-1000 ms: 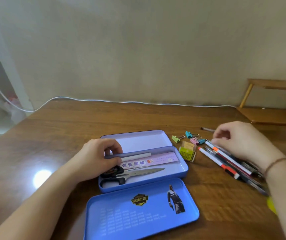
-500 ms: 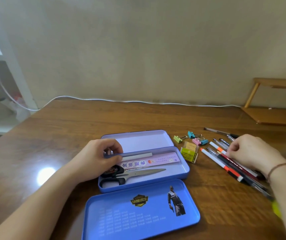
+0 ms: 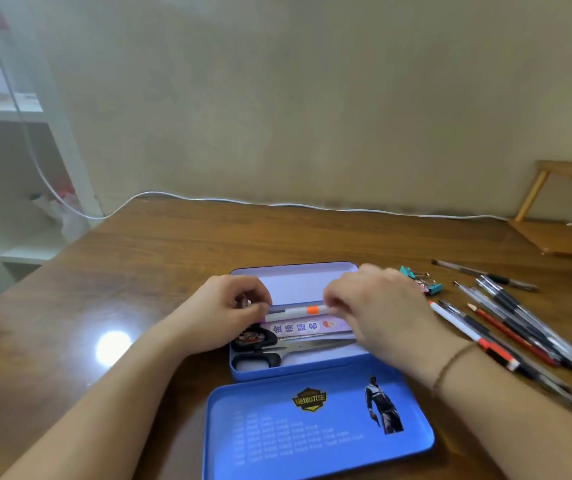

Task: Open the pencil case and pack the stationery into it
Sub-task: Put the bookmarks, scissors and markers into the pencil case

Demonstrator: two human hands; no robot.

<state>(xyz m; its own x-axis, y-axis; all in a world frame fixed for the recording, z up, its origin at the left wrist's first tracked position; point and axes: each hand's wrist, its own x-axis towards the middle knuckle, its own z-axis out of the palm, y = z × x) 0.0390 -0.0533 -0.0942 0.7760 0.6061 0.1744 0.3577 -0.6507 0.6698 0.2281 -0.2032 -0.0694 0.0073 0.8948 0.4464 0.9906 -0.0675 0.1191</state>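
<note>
**Pen held over the open pencil case**

While the blue pencil case sits open at the middle of the wooden worktop, both hands meet over its tray. The right hand pinches one end of a white pen with an orange band, its grip pressed together on the barrel, and the pen lies lengthwise along the far side of the tray. The left hand curls at the tray's left end with fingers bent inward near the pen's other end; whether its grip actually closes on the pen cannot be told. In the tray, nearer the person than the pen, lie a pink printed ruler and black-handled scissors, blades pointing right. The case's lid, printed with a badge and a figure, lies flat just in front of the tray.

To the right, a loose row of pens and pencils rests on the worktop, and coloured binder clips sit just beyond the right hand. A white cable runs along the worktop's far edge.
</note>
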